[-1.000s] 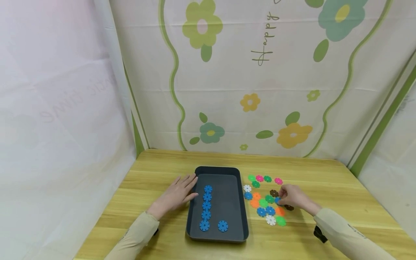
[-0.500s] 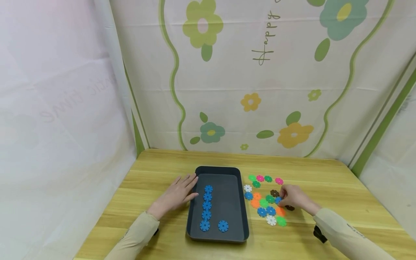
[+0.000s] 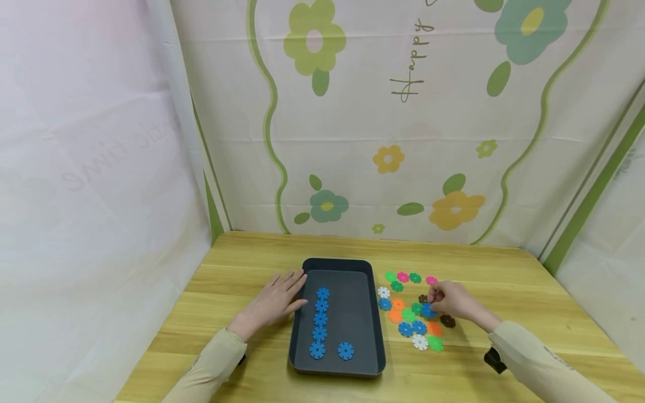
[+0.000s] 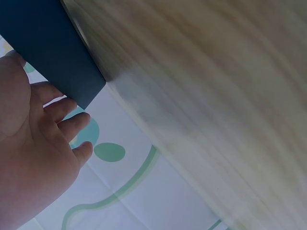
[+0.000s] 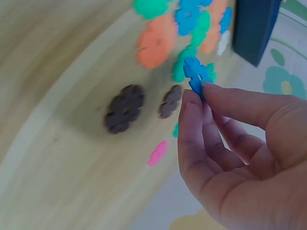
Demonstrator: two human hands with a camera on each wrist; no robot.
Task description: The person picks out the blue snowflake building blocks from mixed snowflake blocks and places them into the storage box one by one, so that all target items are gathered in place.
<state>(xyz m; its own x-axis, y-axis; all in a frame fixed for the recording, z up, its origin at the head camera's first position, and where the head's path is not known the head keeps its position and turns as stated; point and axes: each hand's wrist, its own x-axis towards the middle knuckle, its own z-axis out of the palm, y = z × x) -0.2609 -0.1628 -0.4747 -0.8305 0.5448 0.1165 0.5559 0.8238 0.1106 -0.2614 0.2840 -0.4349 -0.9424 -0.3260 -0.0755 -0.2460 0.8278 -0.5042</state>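
Observation:
My right hand pinches a blue snowflake disc between thumb and fingertips, held just above the table among scattered discs. Two brown discs lie close by it. My left hand rests with extended fingers on the left rim of a dark grey tray; in the left wrist view its fingertips touch the tray's outer wall. Inside the tray, several blue discs form a column along the left side. Another blue disc lies apart at the lower right of that column.
Right of the tray, the wooden table bears loose discs: white, orange, light green, pink and further blue ones. A printed curtain hangs behind the table.
My right hand has lifted the blue disc off the table and shifted slightly up and left, uncovering more of a brown disc. The left hand and tray stay put.

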